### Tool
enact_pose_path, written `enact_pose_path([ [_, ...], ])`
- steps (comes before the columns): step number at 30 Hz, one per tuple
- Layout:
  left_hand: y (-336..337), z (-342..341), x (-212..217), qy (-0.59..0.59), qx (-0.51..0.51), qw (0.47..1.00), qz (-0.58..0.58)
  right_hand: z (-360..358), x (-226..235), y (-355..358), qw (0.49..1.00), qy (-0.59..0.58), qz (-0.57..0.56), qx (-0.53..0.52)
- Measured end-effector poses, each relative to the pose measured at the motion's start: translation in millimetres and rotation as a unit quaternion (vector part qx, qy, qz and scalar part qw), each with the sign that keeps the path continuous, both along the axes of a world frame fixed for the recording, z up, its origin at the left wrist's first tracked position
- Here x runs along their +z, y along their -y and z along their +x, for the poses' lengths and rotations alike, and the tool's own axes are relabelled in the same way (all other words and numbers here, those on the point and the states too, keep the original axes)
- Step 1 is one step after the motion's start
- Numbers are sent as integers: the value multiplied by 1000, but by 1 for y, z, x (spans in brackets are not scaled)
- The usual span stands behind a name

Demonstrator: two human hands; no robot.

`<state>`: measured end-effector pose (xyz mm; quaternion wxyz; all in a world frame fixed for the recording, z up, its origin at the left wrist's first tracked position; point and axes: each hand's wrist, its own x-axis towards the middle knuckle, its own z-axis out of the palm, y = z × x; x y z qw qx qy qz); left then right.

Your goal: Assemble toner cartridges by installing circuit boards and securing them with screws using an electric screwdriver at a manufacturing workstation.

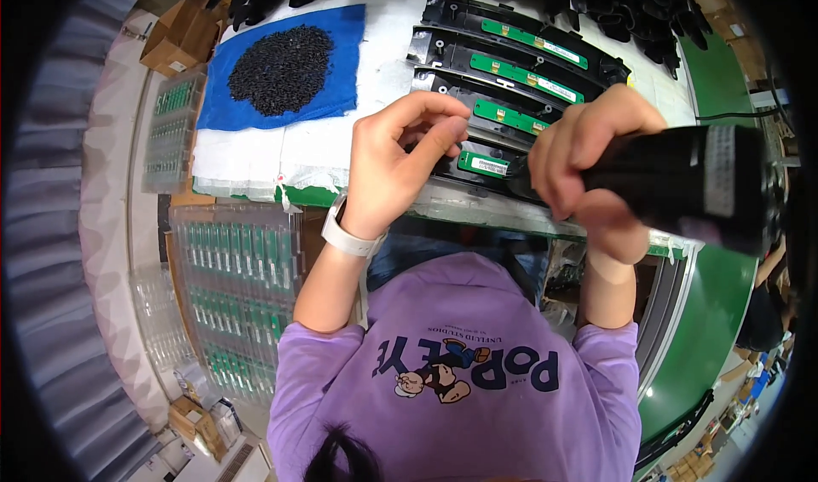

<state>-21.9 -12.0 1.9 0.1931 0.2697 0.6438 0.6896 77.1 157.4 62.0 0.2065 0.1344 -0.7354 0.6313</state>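
Note:
My right hand (pixel 588 154) is wrapped round a thick black electric screwdriver (pixel 682 180), which lies slantwise with its narrow end toward the nearest black plastic strip. The fingers hide its tip. My left hand (pixel 400 154) hovers at the left end of that strip, thumb and index finger pinched together; whatever sits between them is hidden. A green circuit board (pixel 482 164) with a white label lies in the nearest strip, between my hands. Beyond it, several similar black strips (pixel 443 48) lie in parallel, each carrying a green board (pixel 528 77).
A blue cloth (pixel 345 82) at the far left bears a heap of small black screws (pixel 285 69). Black curved parts (pixel 630 5) pile up along the table's far edge. Clear trays (pixel 239 269) of green boards stand left of me. A cable (pixel 758 116) runs at right.

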Motion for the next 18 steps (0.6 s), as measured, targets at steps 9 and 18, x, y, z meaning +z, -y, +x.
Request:
enact_pose_path([
  [9,-5,6,-14,36,-16,999,33,3,-1,27,992,19,-123,0],
  [18,-4,9,-15,-5,-16,1000,16,-3,2,6,970,-21,-228,80],
])
